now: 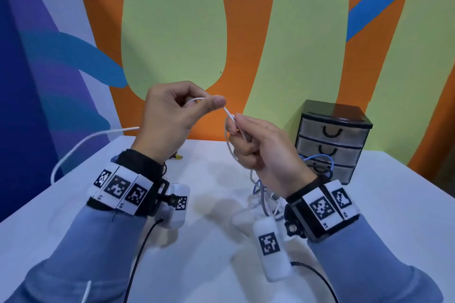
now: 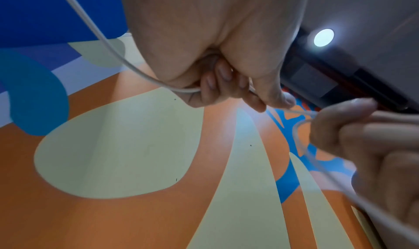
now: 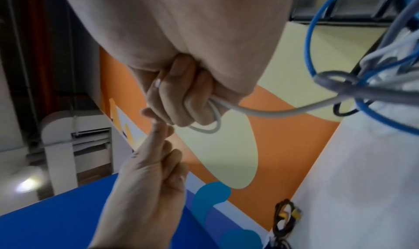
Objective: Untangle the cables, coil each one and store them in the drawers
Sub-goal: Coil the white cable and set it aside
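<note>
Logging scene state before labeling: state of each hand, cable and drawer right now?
left hand: raised, pinching the white cable
right hand: raised, gripping the white cable's loops
white cable: taut between the hands, partly looped, rest trailing off the table's left edge
blue cable: tangled in the pile on the table
drawers: all three closed

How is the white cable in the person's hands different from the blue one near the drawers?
The white cable is lifted off the table, pinched by the left hand and right hand; the blue cable is untouched. The white one stretches between the hands; the blue one lies looped in a tangle before the drawers. Neither is stored yet.
</note>
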{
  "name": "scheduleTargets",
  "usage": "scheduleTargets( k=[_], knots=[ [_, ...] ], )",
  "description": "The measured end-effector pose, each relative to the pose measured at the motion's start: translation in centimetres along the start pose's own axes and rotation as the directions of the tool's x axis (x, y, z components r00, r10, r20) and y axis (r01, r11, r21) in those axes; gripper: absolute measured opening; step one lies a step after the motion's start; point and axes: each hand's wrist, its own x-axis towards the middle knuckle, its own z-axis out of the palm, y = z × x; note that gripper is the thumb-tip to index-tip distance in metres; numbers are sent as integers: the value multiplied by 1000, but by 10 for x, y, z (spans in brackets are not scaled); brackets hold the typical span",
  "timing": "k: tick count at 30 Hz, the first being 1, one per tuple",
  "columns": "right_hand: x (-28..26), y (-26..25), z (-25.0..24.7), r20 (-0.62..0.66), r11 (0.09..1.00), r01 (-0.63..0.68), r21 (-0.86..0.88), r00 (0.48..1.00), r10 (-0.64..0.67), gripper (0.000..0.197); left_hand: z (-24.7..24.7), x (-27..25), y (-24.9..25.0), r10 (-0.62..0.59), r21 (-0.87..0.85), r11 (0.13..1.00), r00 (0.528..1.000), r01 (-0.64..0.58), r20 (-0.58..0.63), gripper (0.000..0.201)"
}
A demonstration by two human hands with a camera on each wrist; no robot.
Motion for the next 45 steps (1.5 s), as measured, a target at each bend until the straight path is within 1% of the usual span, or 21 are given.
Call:
scheduleTargets(
  k=[2, 4, 7, 9, 11, 14, 16, 18, 19, 22, 23, 24, 25, 27, 29, 31, 33, 34, 36, 40, 45],
  knots=[
    [-4, -3, 5, 41, 994, -4, 107, 999, 0, 33, 1, 0, -4, -6, -6, 1000, 999, 6, -52, 29],
    [-7, -5, 5, 19, 979, 21, 201, 1000, -25, 34, 5, -2, -14, -27, 34, 999, 999, 28, -32, 32],
    [-6, -7, 1, -59, 943, 88, 322, 996, -73, 43, 17, -10, -20, -91, 206, 977, 983, 57, 158, 40],
    [-3, -7, -6, -137, 911, 154, 383, 985, -109, 44, 23, -13, -16, -129, 324, 946, 937, 18, 325, 41],
    [-1, -7, -13, -231, 880, 223, 420, 964, -134, 43, 28, -16, -4, -126, 374, 925, 874, -68, 470, 34],
    [0, -4, -18, -365, 834, 329, 442, 916, -168, 42, 36, -23, 13, -122, 412, 899, 817, -150, 564, 24],
    [2, -2, -20, -418, 843, 390, 370, 881, -224, 42, 39, -27, 20, -107, 428, 882, 801, -197, 588, 26],
    [4, -2, -23, -430, 887, 409, 213, 855, -291, 42, 38, -28, 24, -89, 405, 894, 809, -193, 582, 28],
    [4, -2, -24, -426, 911, 393, 127, 851, -307, 42, 35, -27, 24, -82, 376, 911, 816, -172, 572, 28],
    [7, 4, -27, -414, 948, 262, -179, 854, -314, 39, 26, -22, 25, -77, 243, 968, 831, -71, 550, 29],
    [6, 5, -27, -394, 931, 200, -305, 864, -314, 36, 23, -21, 27, -72, 191, 981, 836, -40, 544, 28],
    [5, 8, -28, -353, 910, 144, -389, 889, -291, 34, 20, -21, 29, -63, 141, 990, 845, -15, 532, 27],
    [4, 9, -27, -291, 911, 103, -398, 928, -233, 34, 17, -20, 31, -49, 97, 995, 863, 0, 503, 25],
    [3, 9, -24, -162, 958, 30, -285, 984, -79, 34, 10, -14, 33, -16, 48, 999, 925, -2, 379, 21],
    [0, 5, -22, -62, 989, -36, -143, 998, 27, 34, 0, -6, 26, 8, 30, 999, 982, -14, 188, 23],
    [-3, 2, -23, 27, 997, -71, 10, 997, 71, 33, -10, 2, 13, -26, -38, 999, 1000, 26, 8, 27],
    [-5, 1, -22, 119, 983, -111, 146, 988, 94, 30, -14, 4, 2, -73, -54, 996, 995, 69, -73, 27],
    [-6, 0, -20, 164, 974, -129, 188, 982, 98, 26, -12, 4, -1, -76, -16, 997, 994, 75, -77, 24],
    [-8, -2, -16, 215, 959, -143, 244, 972, 90, 23, -6, 2, -9, -81, 84, 993, 996, 84, -35, 23],
    [-11, -8, -21, 206, 927, -124, 354, 977, 52, 28, 10, -3, -21, -147, 188, 974, 984, 127, 98, 27],
    [-11, -10, -29, 172, 862, -88, 498, 985, 1, 31, 31, -12, -21, -94, 295, 955, 970, 24, 223, 16]
  ],
)
